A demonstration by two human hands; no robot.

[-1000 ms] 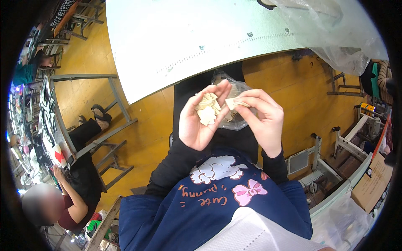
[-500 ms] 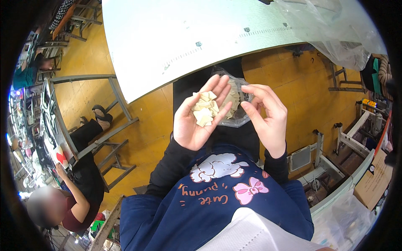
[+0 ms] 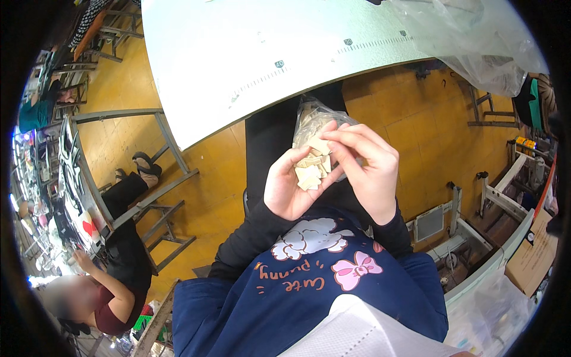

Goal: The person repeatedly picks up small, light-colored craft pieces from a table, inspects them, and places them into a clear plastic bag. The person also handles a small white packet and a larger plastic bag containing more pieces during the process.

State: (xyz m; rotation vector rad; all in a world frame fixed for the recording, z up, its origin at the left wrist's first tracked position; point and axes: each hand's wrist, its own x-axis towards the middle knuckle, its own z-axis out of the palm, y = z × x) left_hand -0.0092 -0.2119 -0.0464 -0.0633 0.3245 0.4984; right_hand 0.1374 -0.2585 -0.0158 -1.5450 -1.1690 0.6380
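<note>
both hands' fingers (image 3: 342, 143) pinch beige tags (image 3: 312, 169) below white table (image 3: 238, 59), over yellow floor (image 3: 202, 202)

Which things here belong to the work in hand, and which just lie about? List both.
In hand:
left hand, cupping small tan pieces
right hand, fingertips at the pieces
clear plastic bag behind them

Lying about:
white table
loose plastic sheet
metal frame
cardboard box

Matt beige pieces (image 3: 312, 169) (glossy bag (image 3: 312, 119)).
</note>
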